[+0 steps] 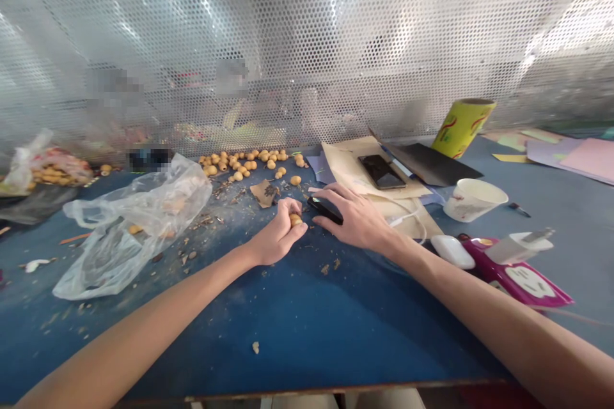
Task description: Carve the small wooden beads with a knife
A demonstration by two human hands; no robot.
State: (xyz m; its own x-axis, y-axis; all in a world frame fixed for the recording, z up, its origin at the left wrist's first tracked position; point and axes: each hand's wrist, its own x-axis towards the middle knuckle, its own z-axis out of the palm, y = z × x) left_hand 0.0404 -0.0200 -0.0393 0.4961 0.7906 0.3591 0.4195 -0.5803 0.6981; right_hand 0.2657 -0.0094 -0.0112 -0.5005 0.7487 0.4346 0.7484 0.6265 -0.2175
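My left hand (278, 233) is closed round a small tan gourd (296, 220), partly hidden by its fingers. Just to its right, my right hand (357, 214) curls round a slim black object (325, 209) with a greenish end, thumb on the near side and fingers on the far side. I cannot make out what kind of object this is. Both hands are close together over the blue table (307, 313). Behind them lies a loose group of small gourds (240, 165), with a single gourd (295, 180) nearer to me.
On the left are a clear plastic bag (139, 230) and a filled bag (57, 166). A phone (382, 171) lies on papers to the right, near a paper cup (474, 199), a yellow tube (463, 128), a white case (452, 251) and a charger (520, 246). Perforated metal (307, 45) stands behind.
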